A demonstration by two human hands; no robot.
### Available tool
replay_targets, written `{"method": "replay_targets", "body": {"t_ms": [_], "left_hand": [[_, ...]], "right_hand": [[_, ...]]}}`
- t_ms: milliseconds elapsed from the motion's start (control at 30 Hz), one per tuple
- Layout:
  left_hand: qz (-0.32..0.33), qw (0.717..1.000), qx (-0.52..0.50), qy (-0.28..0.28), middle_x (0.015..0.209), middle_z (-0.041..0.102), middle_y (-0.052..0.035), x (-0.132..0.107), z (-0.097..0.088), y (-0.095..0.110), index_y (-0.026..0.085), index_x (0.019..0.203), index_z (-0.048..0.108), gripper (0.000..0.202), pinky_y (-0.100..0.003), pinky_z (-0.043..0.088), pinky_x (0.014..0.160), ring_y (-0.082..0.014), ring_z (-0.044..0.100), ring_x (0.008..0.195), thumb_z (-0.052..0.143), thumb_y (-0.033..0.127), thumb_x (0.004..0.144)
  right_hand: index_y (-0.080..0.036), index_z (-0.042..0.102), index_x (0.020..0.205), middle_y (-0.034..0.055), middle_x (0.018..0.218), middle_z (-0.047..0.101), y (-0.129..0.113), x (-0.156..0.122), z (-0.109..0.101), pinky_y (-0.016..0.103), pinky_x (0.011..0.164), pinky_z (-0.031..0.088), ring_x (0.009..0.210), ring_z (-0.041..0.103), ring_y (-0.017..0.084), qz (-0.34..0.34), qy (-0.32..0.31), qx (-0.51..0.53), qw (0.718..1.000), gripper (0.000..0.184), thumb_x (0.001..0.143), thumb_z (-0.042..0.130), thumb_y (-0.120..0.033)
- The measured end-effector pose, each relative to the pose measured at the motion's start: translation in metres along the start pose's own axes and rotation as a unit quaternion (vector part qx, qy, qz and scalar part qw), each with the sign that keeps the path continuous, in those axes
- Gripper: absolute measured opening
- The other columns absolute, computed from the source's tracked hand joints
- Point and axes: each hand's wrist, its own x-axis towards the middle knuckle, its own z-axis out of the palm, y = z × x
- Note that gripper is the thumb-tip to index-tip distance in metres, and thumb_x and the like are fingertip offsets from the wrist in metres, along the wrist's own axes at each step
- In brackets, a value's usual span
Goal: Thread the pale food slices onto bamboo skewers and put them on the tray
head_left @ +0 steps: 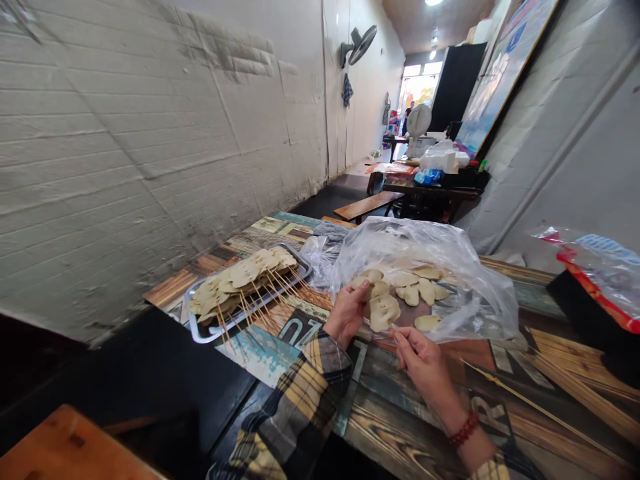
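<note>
My left hand grips a stack of flat, pale beige slices, thumb on top, at the mouth of a clear plastic bag. Just below the slices' lower edge, my right hand is closed in a pinch; what sits between its fingertips is too small to make out. More loose slices lie in the opened bag. On the left, a metal tray bears a pile of similar slices threaded on thin wooden skewers, their sticks pointing toward me over the tray's edge.
Thin sticks lie on the patterned wooden table at the right. A red-edged plastic package rests on a dark object there. Behind the table stand a bench and another table with bags. A white wall runs along the left.
</note>
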Motion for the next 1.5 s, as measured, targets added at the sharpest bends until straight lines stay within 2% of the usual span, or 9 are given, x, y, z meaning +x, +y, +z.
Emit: {"method": "replay_targets", "body": {"t_ms": [100,333,633,733,833,1000,1233,1333,1500], "left_hand": [[0.014,1.0,0.005,0.008,0.086,0.072,-0.0072,0.003,-0.003,-0.003,0.012,0.092,0.071,0.041,-0.028,0.051,0.076,-0.0184,0.066,0.079,0.086,0.03,0.059],[0.014,1.0,0.025,0.004,0.076,0.071,-0.0066,0.001,-0.002,-0.005,0.011,0.088,0.071,0.043,-0.029,0.05,0.074,-0.0205,0.067,0.078,0.086,0.035,0.056],[0.007,1.0,0.017,-0.007,0.078,0.071,-0.0072,-0.003,0.003,-0.005,0.01,0.091,0.07,0.048,-0.028,0.05,0.071,-0.0182,0.066,0.073,0.088,0.036,0.055],[-0.024,0.999,0.025,-0.018,0.076,0.069,-0.0046,-0.006,0.005,-0.002,0.013,0.09,0.069,0.05,-0.026,0.05,0.064,-0.0149,0.063,0.066,0.087,0.043,0.055],[-0.059,0.995,0.074,-0.024,0.065,0.061,0.0006,-0.009,0.005,0.0,0.014,0.078,0.066,0.046,-0.024,0.048,0.054,-0.0095,0.055,0.052,0.085,0.049,0.056],[-0.031,0.99,0.129,-0.056,0.073,0.065,-0.0014,-0.012,0.007,0.001,0.012,0.08,0.067,0.045,-0.022,0.048,0.056,-0.0094,0.058,0.058,0.089,0.039,0.052],[-0.044,0.994,0.098,-0.036,0.069,0.061,0.0015,-0.008,0.005,0.0,0.013,0.079,0.065,0.044,-0.021,0.045,0.051,-0.0073,0.054,0.052,0.089,0.036,0.051],[-0.027,0.994,0.106,-0.017,0.066,0.059,0.0021,-0.008,0.005,-0.001,0.013,0.079,0.064,0.042,-0.022,0.044,0.051,-0.0066,0.052,0.05,0.087,0.039,0.054],[0.009,0.993,0.113,-0.019,0.069,0.062,0.0007,-0.011,0.009,-0.001,0.013,0.087,0.064,0.048,-0.021,0.045,0.052,-0.0081,0.055,0.054,0.087,0.037,0.053]], "right_hand": [[-0.017,0.065,0.083,-0.0061,0.047,0.047,0.0,-0.001,0.0,0.025,0.047,0.031,0.044,0.042,0.012,0.011,-0.012,0.0,1.0,0.043,0.086,0.052,-0.058],[-0.017,0.065,0.082,-0.0062,0.046,0.045,-0.003,-0.003,-0.001,0.026,0.046,0.027,0.043,0.039,0.011,0.028,-0.01,0.011,0.999,0.043,0.086,0.053,-0.058],[-0.017,0.064,0.081,-0.0072,0.046,0.042,-0.002,-0.002,0.001,0.024,0.043,0.024,0.043,0.036,0.01,0.034,-0.004,0.038,0.999,0.041,0.084,0.054,-0.058],[-0.018,0.063,0.08,-0.0076,0.048,0.041,-0.004,0.0,0.001,0.023,0.043,0.024,0.043,0.035,0.01,0.043,0.011,0.062,0.997,0.041,0.083,0.056,-0.058],[-0.019,0.062,0.079,-0.0075,0.049,0.042,-0.008,0.001,-0.002,0.023,0.043,0.026,0.044,0.034,0.01,0.046,0.043,0.062,0.996,0.041,0.083,0.055,-0.059],[-0.02,0.061,0.072,-0.0067,0.049,0.043,-0.009,0.003,-0.005,0.023,0.046,0.029,0.045,0.037,0.011,0.028,0.081,0.017,0.996,0.04,0.084,0.054,-0.058],[-0.02,0.063,0.076,-0.0057,0.049,0.044,0.0,0.004,-0.004,0.024,0.047,0.03,0.046,0.04,0.012,0.02,0.076,0.006,0.997,0.042,0.085,0.052,-0.06],[-0.021,0.061,0.072,-0.0048,0.051,0.044,-0.003,0.003,-0.005,0.026,0.05,0.033,0.049,0.042,0.013,0.011,0.071,0.011,0.997,0.041,0.086,0.053,-0.059],[-0.021,0.064,0.074,-0.0034,0.049,0.047,-0.005,0.004,-0.006,0.027,0.05,0.035,0.048,0.045,0.015,-0.001,0.073,-0.02,0.997,0.045,0.085,0.052,-0.063]]}}
